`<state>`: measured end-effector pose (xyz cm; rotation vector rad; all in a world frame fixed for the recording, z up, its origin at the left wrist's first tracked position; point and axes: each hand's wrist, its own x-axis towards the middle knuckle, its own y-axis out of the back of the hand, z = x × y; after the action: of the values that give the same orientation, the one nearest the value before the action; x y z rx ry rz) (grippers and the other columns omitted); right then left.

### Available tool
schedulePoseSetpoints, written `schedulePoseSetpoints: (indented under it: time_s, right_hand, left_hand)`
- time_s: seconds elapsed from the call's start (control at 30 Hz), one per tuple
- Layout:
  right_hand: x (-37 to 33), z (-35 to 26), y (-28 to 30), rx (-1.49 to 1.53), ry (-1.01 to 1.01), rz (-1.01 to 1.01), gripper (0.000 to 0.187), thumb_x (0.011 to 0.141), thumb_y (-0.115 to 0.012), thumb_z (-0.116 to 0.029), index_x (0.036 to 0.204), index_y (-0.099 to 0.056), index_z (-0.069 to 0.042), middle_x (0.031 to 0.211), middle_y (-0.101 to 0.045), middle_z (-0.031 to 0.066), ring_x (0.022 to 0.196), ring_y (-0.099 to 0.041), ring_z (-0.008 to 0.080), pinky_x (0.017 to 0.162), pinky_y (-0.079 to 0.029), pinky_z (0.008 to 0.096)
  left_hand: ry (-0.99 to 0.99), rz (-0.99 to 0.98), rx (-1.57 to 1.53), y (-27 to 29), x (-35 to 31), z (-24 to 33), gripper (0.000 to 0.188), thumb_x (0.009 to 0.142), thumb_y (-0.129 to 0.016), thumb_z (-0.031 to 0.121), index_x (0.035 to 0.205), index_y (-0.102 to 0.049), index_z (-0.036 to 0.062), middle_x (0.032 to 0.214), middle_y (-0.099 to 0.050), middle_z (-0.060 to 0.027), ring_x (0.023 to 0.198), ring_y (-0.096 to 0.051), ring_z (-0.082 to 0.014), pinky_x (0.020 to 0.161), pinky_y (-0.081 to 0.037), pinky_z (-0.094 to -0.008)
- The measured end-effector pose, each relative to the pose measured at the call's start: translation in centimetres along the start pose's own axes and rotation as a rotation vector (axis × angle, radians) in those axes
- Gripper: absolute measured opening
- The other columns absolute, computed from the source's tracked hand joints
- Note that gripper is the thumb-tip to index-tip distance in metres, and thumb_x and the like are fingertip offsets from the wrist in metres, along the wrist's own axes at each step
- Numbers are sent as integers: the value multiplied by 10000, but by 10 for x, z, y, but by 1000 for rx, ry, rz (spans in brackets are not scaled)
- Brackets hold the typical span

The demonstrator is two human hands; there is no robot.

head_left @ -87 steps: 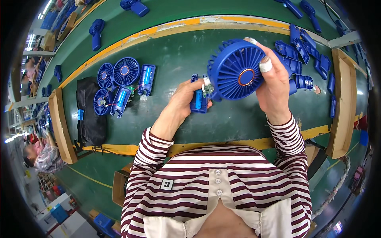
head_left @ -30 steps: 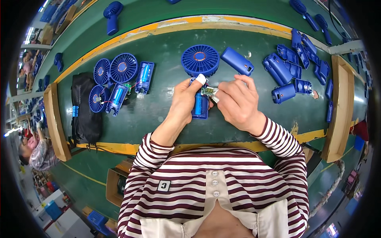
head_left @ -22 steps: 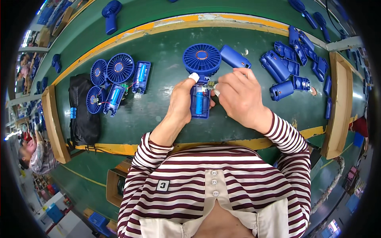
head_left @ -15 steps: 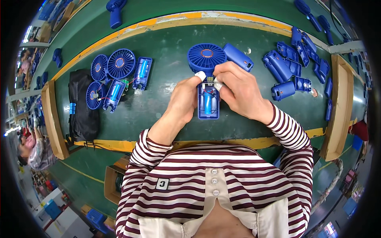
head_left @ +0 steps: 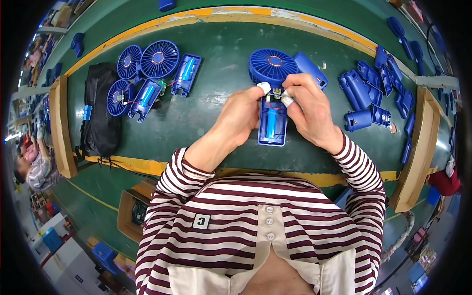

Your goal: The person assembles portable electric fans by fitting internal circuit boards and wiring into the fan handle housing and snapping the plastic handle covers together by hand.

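A blue handheld fan (head_left: 273, 63) lies face up in front of me, its handle shell (head_left: 272, 139) open and a light-blue battery (head_left: 271, 123) with thin wires inside. My left hand (head_left: 237, 117) grips the handle from the left, its white-covered thumb by the neck. At the neck sits a small circuit board (head_left: 277, 92) with a digit display. My right hand (head_left: 314, 112) is closed in a pinch at the board's right edge, with white covers on the fingertips. Just behind that hand rests a blue handle cover (head_left: 311, 72).
To the left lie several opened fans (head_left: 159, 58) with batteries and wires, beside a black bag (head_left: 102, 110). Blue casing parts (head_left: 355, 89) are piled on the right. Cardboard trays (head_left: 412, 152) border the bench's ends. An open carton (head_left: 129, 209) stands below the left front edge.
The whole view has shifted, so the bench items appear displaced. My right index finger has drawn back from the fan's neck toward the board's right side. My left hand keeps its hold.
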<state>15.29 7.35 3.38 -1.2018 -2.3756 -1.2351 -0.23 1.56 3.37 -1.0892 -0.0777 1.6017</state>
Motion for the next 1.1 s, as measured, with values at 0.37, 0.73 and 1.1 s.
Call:
schedulePoseSetpoints:
  time_s: [0.37,0.73,1.1]
  right_hand:
    - [0,0,-2,-42,30,-10,178,658,-544,99,828,-521,54,929,-510,143,797,-525,286,671,-446,345]
    - [0,0,0,-94,94,-36,230,614,-561,116,835,-524,61,932,-512,154,788,-525,295,664,-451,343]
    - [-2,-2,3,-161,146,-100,219,604,-551,124,810,-512,59,904,-526,160,725,-526,284,632,-446,334]
  left_hand:
    - [-21,25,39,0,-3,2,195,861,-514,201,882,-535,8,752,-562,-44,605,-540,-117,506,-457,-287]
    - [-11,30,43,-1,-3,3,193,868,-491,195,865,-538,8,734,-559,-46,585,-532,-116,513,-476,-292]
    - [31,-11,36,1,-7,1,222,880,-455,221,893,-545,18,801,-581,-56,672,-564,-132,589,-488,-302]
